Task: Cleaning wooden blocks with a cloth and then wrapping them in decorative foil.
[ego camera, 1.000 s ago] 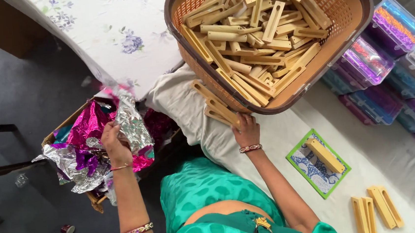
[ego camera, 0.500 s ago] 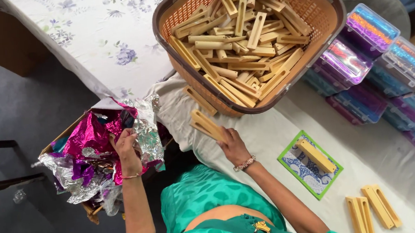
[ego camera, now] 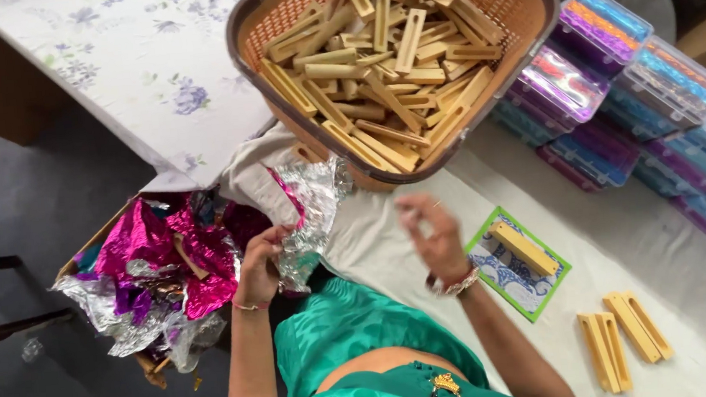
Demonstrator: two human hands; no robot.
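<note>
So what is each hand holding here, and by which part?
Left hand pinches a crinkled silver foil sheet by its lower edge. Right hand is blurred, fingers curled; whether it holds anything cannot be told.

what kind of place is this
Probably a home craft or small packing workspace: a basket full of wooden pieces, a box of crumpled shiny foil, and stacked clear cases on a cloth-covered table.

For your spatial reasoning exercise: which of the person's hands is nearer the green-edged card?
Right. The right hand hovers just left of the green-edged card; the left hand is farther off, holding silver foil.
</note>
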